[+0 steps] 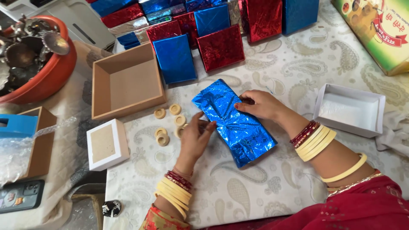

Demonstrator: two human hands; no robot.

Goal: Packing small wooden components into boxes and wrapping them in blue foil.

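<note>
Overhead, head view. Largest surface: paisley-patterned cloth (272, 187) covering the work area, cream with grey motifs.

Back of cloth: stack of foil-wrapped boxes (204, 25), red and blue, some leaning on one another, in a row along the far edge. Far right corner: printed green and yellow carton (379, 30), partly out of frame.

Left edge: orange bowl (55, 72) filled with dark metal pieces. Beside it, open brown tray box (128, 83), empty inside, lying flat. Right side: open white box (349, 108), also empty, well apart from the hands.

Centre: blue foil packet (234, 123), oblong, crinkled, lying diagonally on the cloth between both hands.

Near left: small white box (107, 144) with brown card face up. Lower left corner: phone (21, 196), dark, partly under clear film.

Right hand (260, 104): resting on upper right edge of the packet, fingers curled down and pressing the foil fold; not lifting it. Left hand (196, 138): at the packet's left edge, fingertips bent inward and touching the foil; whether they pinch it, cannot tell. Both wrists carry cream and red bangles.

Smallest: cream rings (168, 123), several, scattered flat on the cloth just beside the left hand, between it and the tray box.
</note>
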